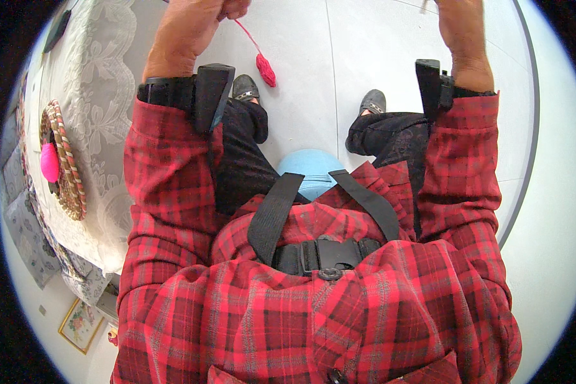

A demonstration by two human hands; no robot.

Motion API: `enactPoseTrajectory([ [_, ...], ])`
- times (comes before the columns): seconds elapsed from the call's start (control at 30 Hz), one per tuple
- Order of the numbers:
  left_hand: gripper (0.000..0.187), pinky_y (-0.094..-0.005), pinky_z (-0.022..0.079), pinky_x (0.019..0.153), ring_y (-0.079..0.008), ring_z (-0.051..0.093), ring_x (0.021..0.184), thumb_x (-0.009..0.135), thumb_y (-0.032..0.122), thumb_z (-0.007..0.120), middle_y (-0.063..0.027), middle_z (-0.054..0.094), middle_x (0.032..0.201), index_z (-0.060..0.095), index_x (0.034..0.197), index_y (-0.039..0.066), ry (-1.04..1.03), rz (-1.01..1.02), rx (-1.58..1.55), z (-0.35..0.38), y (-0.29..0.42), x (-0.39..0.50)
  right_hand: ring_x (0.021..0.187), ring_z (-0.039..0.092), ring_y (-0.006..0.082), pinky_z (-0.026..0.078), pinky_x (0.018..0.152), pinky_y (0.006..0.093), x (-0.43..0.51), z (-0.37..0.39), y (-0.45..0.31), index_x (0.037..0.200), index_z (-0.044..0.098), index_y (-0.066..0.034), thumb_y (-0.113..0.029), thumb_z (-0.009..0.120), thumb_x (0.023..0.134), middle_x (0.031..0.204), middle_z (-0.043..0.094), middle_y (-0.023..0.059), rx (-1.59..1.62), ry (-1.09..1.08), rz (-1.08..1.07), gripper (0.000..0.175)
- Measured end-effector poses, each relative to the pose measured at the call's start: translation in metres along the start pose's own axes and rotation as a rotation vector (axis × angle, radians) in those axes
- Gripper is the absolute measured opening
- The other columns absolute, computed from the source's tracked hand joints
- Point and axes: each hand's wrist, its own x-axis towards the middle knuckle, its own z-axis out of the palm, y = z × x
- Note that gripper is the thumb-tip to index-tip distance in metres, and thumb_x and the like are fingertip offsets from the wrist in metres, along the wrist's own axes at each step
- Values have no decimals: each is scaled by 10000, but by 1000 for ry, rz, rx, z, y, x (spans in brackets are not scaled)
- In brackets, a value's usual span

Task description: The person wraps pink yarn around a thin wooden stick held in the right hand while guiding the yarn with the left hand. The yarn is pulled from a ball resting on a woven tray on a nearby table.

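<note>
My left hand (pixel 187 29) is at the top edge of the view, its fingers curled and partly cut off. From beneath those fingers runs a pink strand (pixel 248 36), ending in a small wound bundle of pink yarn (pixel 266 70) that hangs over the floor. My right hand (pixel 463 33) is raised at the top right, with most of its fingers beyond the frame. Near it, a thin tip of something (pixel 425 6) shows at the edge, too little to identify. Both wrists carry black strapped devices, the left one (pixel 213 96) and the right one (pixel 429 89).
To the left, a table with a lace-patterned cover (pixel 96 96) holds a coiled woven basket (pixel 67 168) and a bright pink ball (pixel 49 162). A light-blue rounded object (pixel 309 163), perhaps a seat, shows between my legs. My dark shoes (pixel 246 89) rest on pale floor tiles (pixel 307 96).
</note>
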Motion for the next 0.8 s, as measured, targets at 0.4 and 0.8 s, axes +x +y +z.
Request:
enactPoseTrajectory([
  [0.4, 251, -228, 354, 515, -65, 456, 553, 1014, 203, 667, 17, 582, 684, 682, 836, 27, 6, -107, 90, 3, -3, -1, 876, 700, 217, 587, 796, 329, -3, -3, -15, 1177, 668, 30, -60, 573, 1008, 1064, 716, 147, -117, 97, 25, 213],
  [0.8, 275, -249, 351, 495, -72, 437, 523, 1049, 222, 606, -2, 589, 680, 679, 884, 14, -84, 7, -138, -10, 3, -2, 1072, 675, 304, 525, 995, 414, 4, -12, -5, 1151, 625, 103, 87, 547, 821, 1133, 699, 201, 191, 83, 54, 340],
])
